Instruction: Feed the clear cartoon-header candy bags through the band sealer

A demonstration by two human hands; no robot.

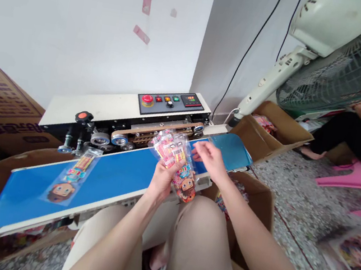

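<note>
A: Head cam, how's the grip?
B: Left hand (163,180) is wrapped round a fanned bunch of packets (187,184), held over the front edge of the blue belt (120,171). Right hand (211,159) has its fingers loosely bent beside it, can't tell if they touch.
A: Boxes?
B: Front box (266,208), below the belt's right end, has packets in. Same with the far box (292,134).
A: Room?
B: Bare belt between the bunch and a lone packet (73,177) farther left.

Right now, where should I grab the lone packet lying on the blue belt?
Probably pinch the packet at its cartoon-face end, coming from the near edge of the belt: it lies flat, that end nearest you, the other close to the rollers.
</note>
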